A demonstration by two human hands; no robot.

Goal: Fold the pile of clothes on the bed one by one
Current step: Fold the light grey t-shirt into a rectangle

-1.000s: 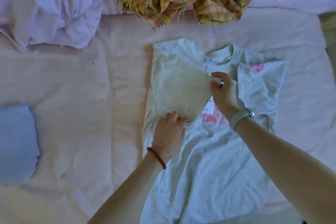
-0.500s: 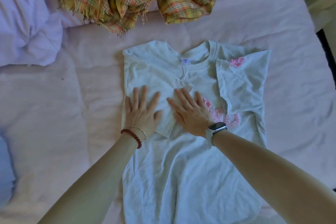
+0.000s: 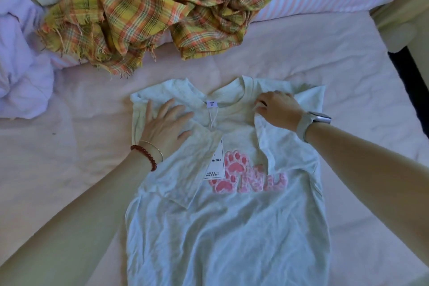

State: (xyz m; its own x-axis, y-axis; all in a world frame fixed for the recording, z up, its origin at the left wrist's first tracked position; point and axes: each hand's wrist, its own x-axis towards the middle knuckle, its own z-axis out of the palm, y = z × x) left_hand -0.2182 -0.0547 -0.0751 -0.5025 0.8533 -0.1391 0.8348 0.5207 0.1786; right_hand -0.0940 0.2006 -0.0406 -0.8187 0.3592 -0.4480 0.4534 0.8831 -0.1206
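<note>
The pale T-shirt (image 3: pixel 222 227) lies flat in the middle of the bed (image 3: pixel 348 77), both sleeves folded inward. The left hand (image 3: pixel 166 126) presses flat with fingers spread on the left shoulder. The right hand (image 3: pixel 277 109) rests at the right shoulder and seems to pinch the fold, fingers curled. A plaid cloth (image 3: pixel 151 12) lies at the far side.

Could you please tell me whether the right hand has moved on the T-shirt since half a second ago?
Yes. The right hand moved from the T-shirt's chest, beside the pink print, up and outward to the right shoulder by the collar.
</note>
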